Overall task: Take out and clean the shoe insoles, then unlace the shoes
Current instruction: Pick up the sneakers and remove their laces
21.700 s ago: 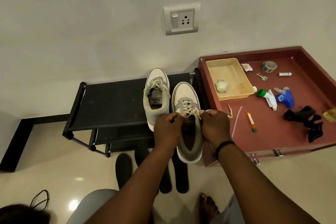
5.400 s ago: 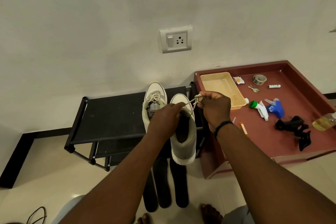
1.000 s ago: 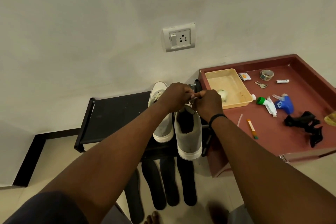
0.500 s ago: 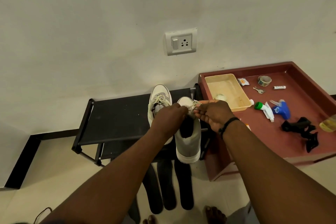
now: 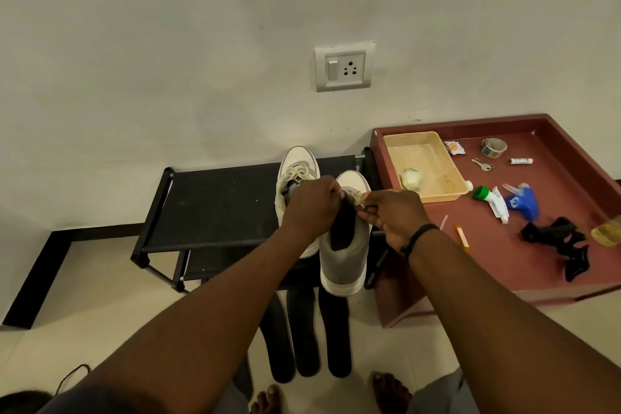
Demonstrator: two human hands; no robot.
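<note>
Two white and grey sneakers stand side by side on a black shoe rack (image 5: pixel 215 208). The right sneaker (image 5: pixel 346 259) points its heel at me, its opening dark. My left hand (image 5: pixel 312 208) grips that sneaker's upper near the tongue. My right hand (image 5: pixel 393 215) pinches its cream lace (image 5: pixel 354 197) over the eyelets. The left sneaker (image 5: pixel 295 168) still carries its cream lace. Several dark insoles (image 5: pixel 304 329) lean against the rack's front, their lower ends on the floor.
A maroon table (image 5: pixel 504 262) at the right holds a beige tray (image 5: pixel 426 151) with a crumpled cloth (image 5: pixel 410 178), a blue spray head (image 5: pixel 522 202), a green-capped tube, keys, tape and a black tool (image 5: pixel 557 239). My bare feet show at the bottom.
Both hands stay at the right sneaker's laces; my right hand has shifted slightly left and lower along the lace. The view has moved a little.
</note>
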